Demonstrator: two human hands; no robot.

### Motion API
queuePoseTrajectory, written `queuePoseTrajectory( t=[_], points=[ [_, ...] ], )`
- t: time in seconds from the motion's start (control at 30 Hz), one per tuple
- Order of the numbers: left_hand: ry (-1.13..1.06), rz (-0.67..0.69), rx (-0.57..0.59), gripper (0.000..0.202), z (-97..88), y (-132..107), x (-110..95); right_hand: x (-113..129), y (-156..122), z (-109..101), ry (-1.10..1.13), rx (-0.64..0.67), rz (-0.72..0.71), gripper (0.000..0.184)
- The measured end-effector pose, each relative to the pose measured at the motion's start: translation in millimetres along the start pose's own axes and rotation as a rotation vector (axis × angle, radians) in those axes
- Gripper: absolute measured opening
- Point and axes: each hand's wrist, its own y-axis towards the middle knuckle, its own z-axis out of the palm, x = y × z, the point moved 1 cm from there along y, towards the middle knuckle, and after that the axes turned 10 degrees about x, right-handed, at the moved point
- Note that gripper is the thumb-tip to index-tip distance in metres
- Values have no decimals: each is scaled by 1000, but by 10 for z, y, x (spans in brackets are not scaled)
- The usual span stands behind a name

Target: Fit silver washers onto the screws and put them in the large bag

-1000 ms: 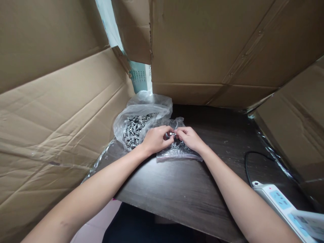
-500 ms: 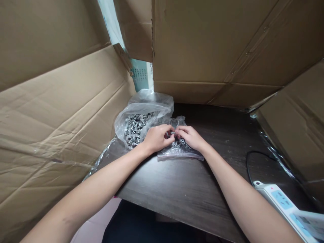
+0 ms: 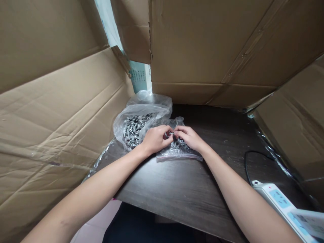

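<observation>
A small silver bolt (image 3: 171, 133) lies roughly sideways in the pinch of my left hand (image 3: 157, 137), its shank pointing right. Against the bolt's free end, the thumb and fingertips of my right hand (image 3: 190, 137) are pressed together; whatever they grip there is hidden. Beneath both hands is a clear zip bag (image 3: 178, 156) holding loose metal pieces, some ring-shaped like nuts (image 3: 181, 142). Left of my left hand, an open clear plastic bag (image 3: 118, 125) contains many silver bolts (image 3: 133, 130).
The dark wooden table (image 3: 162, 189) is enclosed by cardboard walls (image 3: 192, 44) at the back and sides. At the lower right are a white power strip (image 3: 278, 199) and its black cable (image 3: 245, 162). A pale blue printed box (image 3: 138, 76) shows through a gap at the back.
The view has shifted very slightly. Both hands stay together over the zip bag, with more of the bolt's shank showing between the fingertips.
</observation>
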Motion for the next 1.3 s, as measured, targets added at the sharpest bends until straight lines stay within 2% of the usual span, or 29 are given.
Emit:
queuePoseTrajectory(
  t=[0.17,0.4,0.53,0.7,0.93,1.17,1.3],
  points=[
    [-2,3,-4,10,-5,-2,4,-20,11,10,-30,-9,12,36],
    [12,-9,-9,10,-3,-3,-4,6,8,11,14,-34,-33,19],
    [-7,-10,-6,13,-5,-7,-10,-14,14,11,-28,-22,-19,22],
    [-24,4,-11,14,-1,-4,10,-14,10,11,-35,-15,0,37],
    [-19,14,3,14,4,-1,18,0,11,4,13,-10,-5,25],
    [-22,31,-6,15,15,1,40,-35,11,21,-64,-54,-21,41],
    [-20,22,0,16,8,4,34,-24,6,14,-24,-68,-15,29]
  ],
)
